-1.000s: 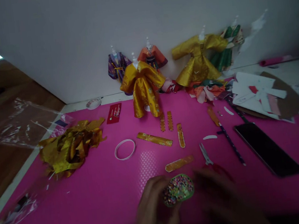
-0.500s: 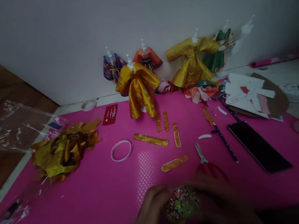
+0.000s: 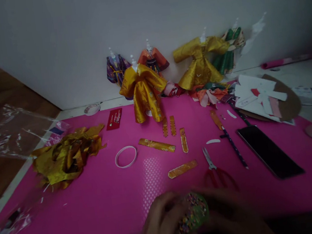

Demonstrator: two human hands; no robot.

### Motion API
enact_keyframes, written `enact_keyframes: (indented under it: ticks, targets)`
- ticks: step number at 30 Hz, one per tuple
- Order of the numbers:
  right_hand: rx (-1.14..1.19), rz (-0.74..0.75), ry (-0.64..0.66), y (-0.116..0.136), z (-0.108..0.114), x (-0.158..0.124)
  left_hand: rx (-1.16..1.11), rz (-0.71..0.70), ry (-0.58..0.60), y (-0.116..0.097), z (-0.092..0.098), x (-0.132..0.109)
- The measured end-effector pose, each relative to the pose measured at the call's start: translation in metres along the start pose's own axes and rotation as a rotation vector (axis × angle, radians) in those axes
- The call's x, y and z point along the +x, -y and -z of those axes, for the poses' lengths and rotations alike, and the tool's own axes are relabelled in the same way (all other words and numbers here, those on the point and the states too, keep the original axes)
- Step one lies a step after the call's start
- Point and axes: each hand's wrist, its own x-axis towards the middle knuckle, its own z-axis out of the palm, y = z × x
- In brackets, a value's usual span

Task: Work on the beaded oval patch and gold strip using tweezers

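Observation:
Low at the table's front edge I hold a round green container (image 3: 197,212) full of tiny multicoloured pieces, too small to name. My left hand (image 3: 160,222) is closed on its left side, with fingers reaching over the top. Dark and blurred, my right hand (image 3: 230,208) wraps the other side. Just beyond it lie red-handled scissors (image 3: 211,165), blades pointing away. Several gold fabric strips are spread past the hands, among them a pointed one (image 3: 182,169) and a longer flat one (image 3: 157,145).
Doll-sized robes on white stands, including a gold robe (image 3: 143,88), line the wall. On the left lies a heap of gold fabric scraps (image 3: 66,154) beside clear plastic. A white ring (image 3: 126,157), a red card (image 3: 114,119), a pencil (image 3: 235,149) and a phone (image 3: 269,150) lie about the pink mat.
My left fingers have moved right across the container's top, covering part of the coloured pieces. The container has tilted a little. The table's other things lie as before.

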Motion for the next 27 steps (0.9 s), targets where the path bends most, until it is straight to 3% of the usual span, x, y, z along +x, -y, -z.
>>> enact_keyframes:
  ticks: [4,8,14,21,27]
  targets:
    - [0.329,-0.121,0.150,0.013,-0.002,0.001,0.131,-0.004,0.022,-0.007,-0.008,0.000]
    - [0.420,-0.121,0.231,0.015,-0.003,0.003,0.192,-0.101,0.010,-0.004,-0.011,0.004]
    - [0.380,-0.107,0.181,0.011,-0.003,0.005,0.160,-0.159,0.124,-0.003,0.002,0.017]
    - [0.396,-0.131,0.178,0.013,-0.002,0.003,0.094,-0.024,0.071,-0.017,0.006,0.035]
    - [0.428,-0.105,0.186,0.010,-0.003,0.005,0.182,-0.200,0.057,-0.016,0.006,0.036]
